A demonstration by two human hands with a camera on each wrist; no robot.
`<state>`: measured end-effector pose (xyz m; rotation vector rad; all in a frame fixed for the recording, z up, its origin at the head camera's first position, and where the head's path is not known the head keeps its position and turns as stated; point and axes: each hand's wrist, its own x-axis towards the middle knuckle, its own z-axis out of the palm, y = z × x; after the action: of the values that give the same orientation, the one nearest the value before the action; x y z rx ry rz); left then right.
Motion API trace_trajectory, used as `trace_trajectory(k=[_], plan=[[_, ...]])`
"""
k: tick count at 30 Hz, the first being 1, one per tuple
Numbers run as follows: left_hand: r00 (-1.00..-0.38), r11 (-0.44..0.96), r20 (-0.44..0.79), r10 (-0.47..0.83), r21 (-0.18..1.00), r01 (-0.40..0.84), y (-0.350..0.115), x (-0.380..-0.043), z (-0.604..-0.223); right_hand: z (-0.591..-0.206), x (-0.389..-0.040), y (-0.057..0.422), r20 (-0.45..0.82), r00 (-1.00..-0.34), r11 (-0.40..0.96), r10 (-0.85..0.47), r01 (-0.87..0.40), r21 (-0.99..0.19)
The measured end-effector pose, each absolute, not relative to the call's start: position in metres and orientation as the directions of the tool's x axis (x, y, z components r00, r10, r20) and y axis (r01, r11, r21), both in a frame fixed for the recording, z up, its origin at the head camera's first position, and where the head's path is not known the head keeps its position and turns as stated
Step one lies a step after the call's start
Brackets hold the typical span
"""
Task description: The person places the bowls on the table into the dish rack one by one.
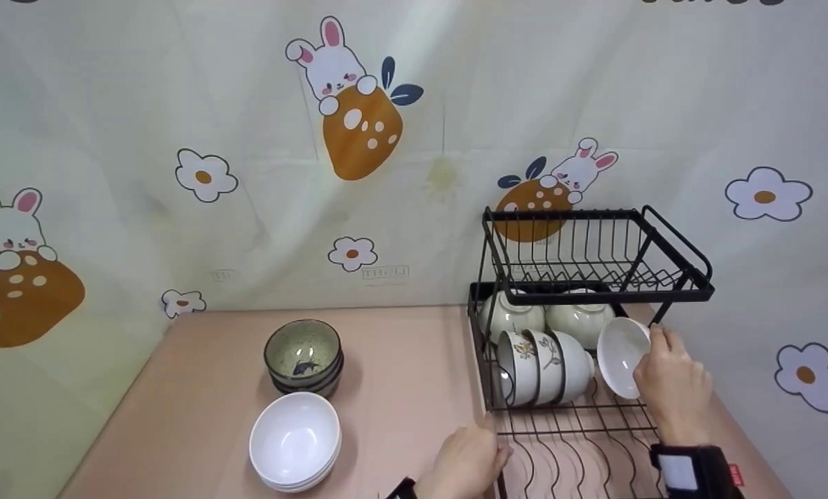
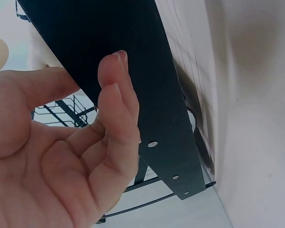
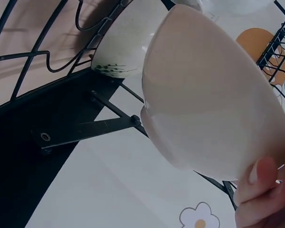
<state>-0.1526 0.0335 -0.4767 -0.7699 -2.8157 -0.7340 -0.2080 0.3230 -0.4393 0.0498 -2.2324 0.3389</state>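
Note:
A plain white bowl (image 1: pixel 618 360), tilted on its side, is pinched at the rim by my right hand (image 1: pixel 677 388) over the right side of the lower rack tier. The right wrist view shows the underside of this bowl (image 3: pixel 204 95), with the fingers (image 3: pixel 259 185) at its edge. My left hand (image 1: pixel 464 457) grips the front left side of the black dish rack (image 1: pixel 598 299). In the left wrist view its fingers (image 2: pixel 116 104) curl against the rack's flat side panel (image 2: pixel 128 28). Several patterned bowls (image 1: pixel 549 367) stand on edge in the lower tier, left of the white bowl.
Behind those, pale bowls (image 1: pixel 514 317) stand at the back of the lower tier, below the raised upper basket (image 1: pixel 580 267). On the pink table (image 1: pixel 407 360), left of the rack, sit a stack of green bowls (image 1: pixel 303 353) and a stack of white bowls (image 1: pixel 295 440).

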Motion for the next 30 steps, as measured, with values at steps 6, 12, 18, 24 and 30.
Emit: trace_trajectory(k=[6,12,18,24,30], plan=[[-0.848,0.747,0.237,0.474,0.401,0.53,0.03,-0.153,-0.475,-0.447,-0.211,0.318,0.775,-0.628,0.973,0.067,-0.13,-0.19],[-0.848,0.746,0.209,0.487,0.404,0.529,0.032,-0.154,-0.472,-0.453,-0.215,0.308,0.711,-0.7,0.983,0.062,-0.08,-0.165],[-0.849,0.757,0.224,0.479,0.383,0.529,0.033,-0.154,-0.471,-0.46,-0.221,0.297,0.726,-0.687,0.992,0.022,-0.075,-0.101],[-0.86,0.763,0.213,0.464,0.396,0.511,0.033,-0.154,-0.472,-0.47,-0.228,0.289,0.736,-0.676,0.995,-0.032,-0.09,-0.039],[-0.856,0.75,0.222,0.467,0.413,0.516,0.033,-0.154,-0.473,-0.477,-0.23,0.284,0.714,-0.699,0.992,-0.043,-0.114,-0.052]])
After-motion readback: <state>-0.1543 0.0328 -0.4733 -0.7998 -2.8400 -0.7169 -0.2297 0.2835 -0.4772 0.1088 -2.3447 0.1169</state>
